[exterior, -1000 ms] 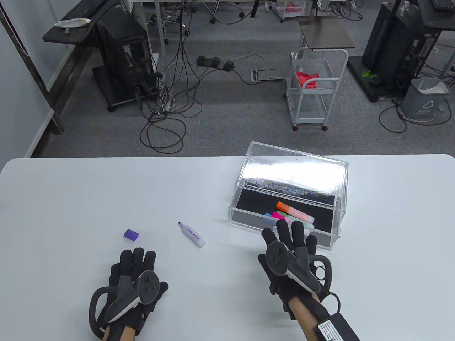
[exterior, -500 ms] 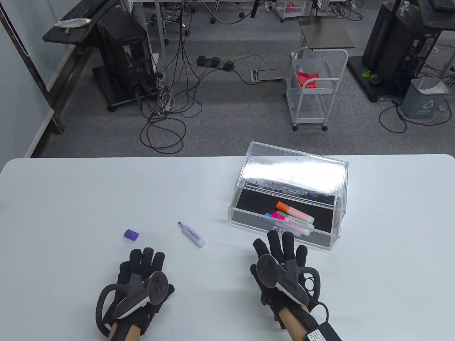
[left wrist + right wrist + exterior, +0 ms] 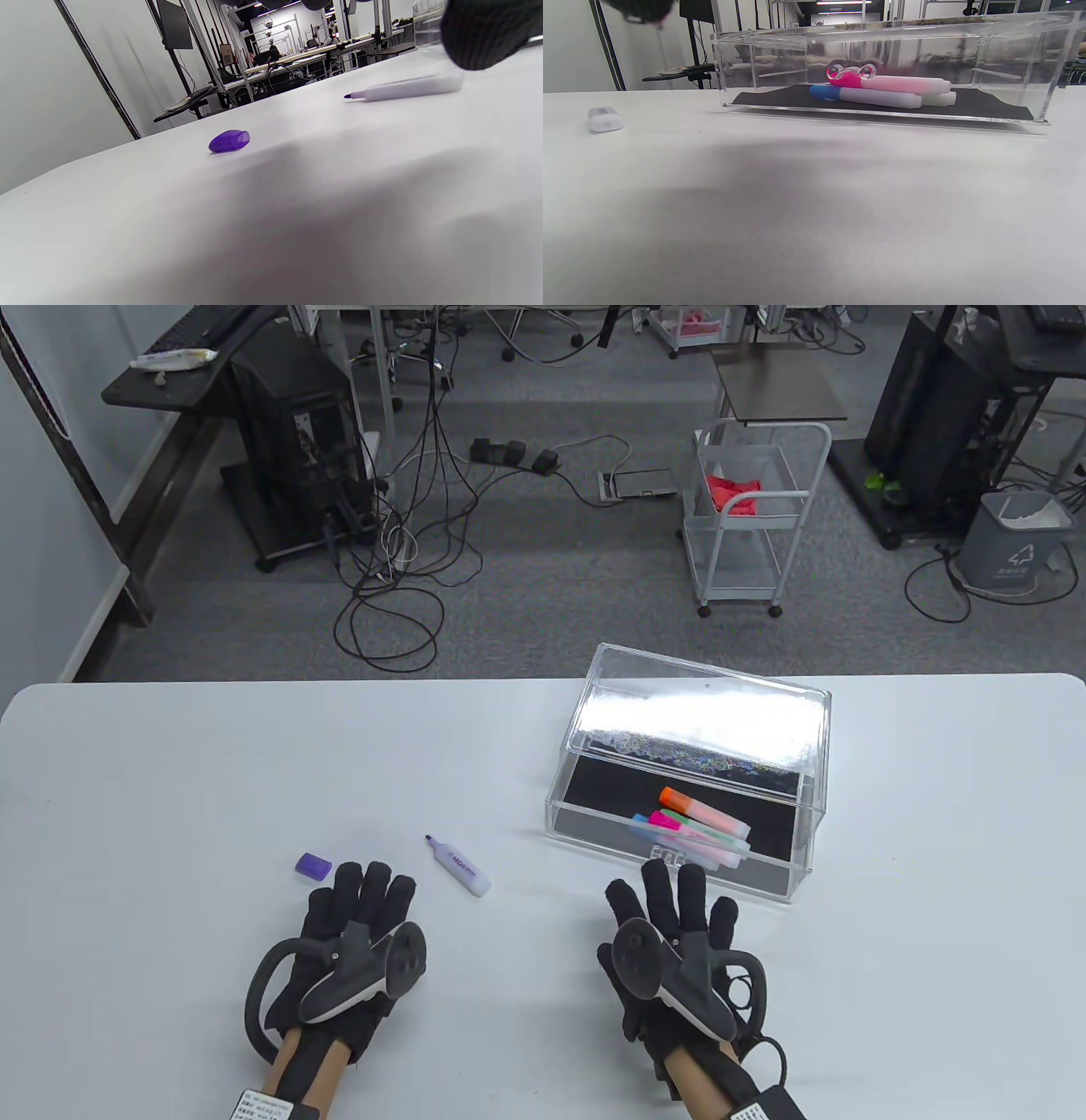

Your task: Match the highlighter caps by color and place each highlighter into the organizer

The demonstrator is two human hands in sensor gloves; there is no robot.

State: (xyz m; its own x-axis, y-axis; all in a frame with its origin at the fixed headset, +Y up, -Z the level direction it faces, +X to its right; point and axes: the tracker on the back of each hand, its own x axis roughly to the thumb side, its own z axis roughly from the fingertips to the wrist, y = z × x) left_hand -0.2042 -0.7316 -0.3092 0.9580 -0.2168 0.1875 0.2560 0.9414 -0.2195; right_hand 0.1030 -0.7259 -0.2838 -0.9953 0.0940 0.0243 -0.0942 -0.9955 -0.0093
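A purple cap [image 3: 313, 864] [image 3: 229, 141] lies loose on the white table. To its right lies an uncapped purple highlighter [image 3: 458, 864] [image 3: 407, 87], tip pointing up-left. The clear acrylic organizer [image 3: 802, 848] [image 3: 1009, 63] holds several capped highlighters [image 3: 700, 823] [image 3: 882, 91] on a black liner. My left hand [image 3: 361, 895] hovers flat, fingers straight, just below and right of the cap, holding nothing. My right hand [image 3: 674, 895] is spread flat just in front of the organizer's near wall, empty.
The organizer's lid [image 3: 704, 712] stands tilted open at the back. The table's far edge [image 3: 339, 683] runs in front of a floor with cables, a white cart [image 3: 755, 517] and a grey bin [image 3: 1014, 538].
My left hand has moved up and right toward the cap and highlighter. My right hand has drawn back out of the organizer and to the left, leaving the highlighters inside.
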